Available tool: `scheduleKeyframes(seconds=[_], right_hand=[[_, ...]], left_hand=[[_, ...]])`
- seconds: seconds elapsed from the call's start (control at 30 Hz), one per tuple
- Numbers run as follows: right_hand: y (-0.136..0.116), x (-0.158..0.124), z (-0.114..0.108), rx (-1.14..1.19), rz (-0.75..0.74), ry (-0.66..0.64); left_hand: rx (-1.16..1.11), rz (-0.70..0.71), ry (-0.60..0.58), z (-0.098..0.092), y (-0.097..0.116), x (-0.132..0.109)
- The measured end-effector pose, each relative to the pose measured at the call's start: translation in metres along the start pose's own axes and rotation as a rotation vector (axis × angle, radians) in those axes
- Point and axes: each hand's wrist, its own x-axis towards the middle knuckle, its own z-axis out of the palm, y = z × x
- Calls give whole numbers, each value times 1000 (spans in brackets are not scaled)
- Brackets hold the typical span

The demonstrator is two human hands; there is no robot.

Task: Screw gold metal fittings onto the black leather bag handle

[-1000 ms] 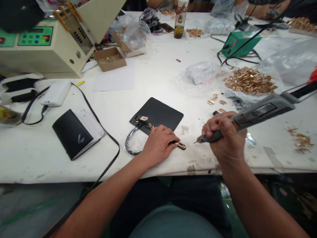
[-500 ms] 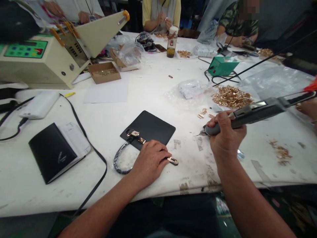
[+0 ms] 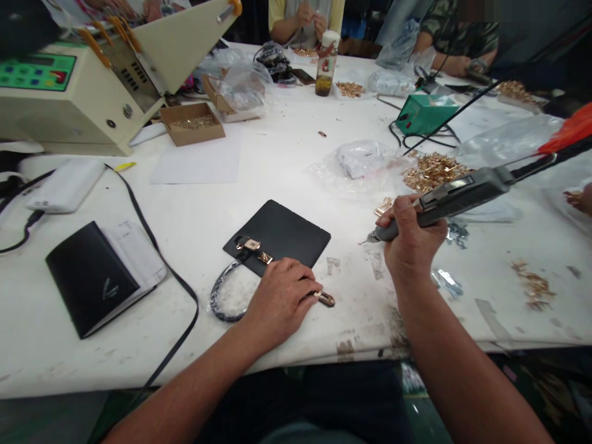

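My left hand [image 3: 277, 299] lies knuckles-up on the white table [image 3: 277, 154], fingers closed over a black strap whose gold buckle end [image 3: 326, 300] sticks out to the right. The strap's looped black handle [image 3: 221, 299] curls out to the left, next to a black mat [image 3: 282, 234] with gold clasps [image 3: 253, 246] at its near edge. My right hand [image 3: 409, 237] grips a grey powered hand tool [image 3: 453, 197], its fine tip [image 3: 365, 240] pointing left and held above the table, apart from the buckle.
A black notebook [image 3: 90, 277] and a black cable [image 3: 180, 290] lie at left, a beige machine [image 3: 69, 92] at the back left. Gold metal parts [image 3: 435, 169] are heaped by plastic bags [image 3: 361, 160] and a green box [image 3: 423, 114]. Other people sit across the table.
My right hand lifted the tool's tip up and away from the buckle, from close to it to well above and right. The left hand stayed on the strap. The view tilted upward.
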Motion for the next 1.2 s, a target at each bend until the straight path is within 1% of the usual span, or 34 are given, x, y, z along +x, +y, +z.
scheduleKeyframes(seconds=[0.23, 0.47, 0.7, 0.8, 0.9, 1.03, 1.1, 1.2], right_hand=[[2, 0, -1, -35, 19, -2], [-3, -1, 2, 15, -24, -22], [9, 2, 1, -44, -26, 1], [8, 1, 1, -57, -32, 0], [1, 0, 3, -24, -40, -10], [-16, -5, 8, 35, -38, -46], [-26, -12, 10, 74, -6, -67], [-40, -27, 14, 128, 84, -117]], left_hand=[[7, -1, -10, 0, 1, -2], [19, 7, -11, -1, 2, -2], [13, 12, 3, -1, 1, -2], [15, 20, 13, 0, 1, -2], [18, 9, 5, 1, 1, -3], [-1, -12, -5, 1, 1, -4], [-12, -16, -6, 0, 1, -3], [-20, -22, -5, -1, 2, -2]])
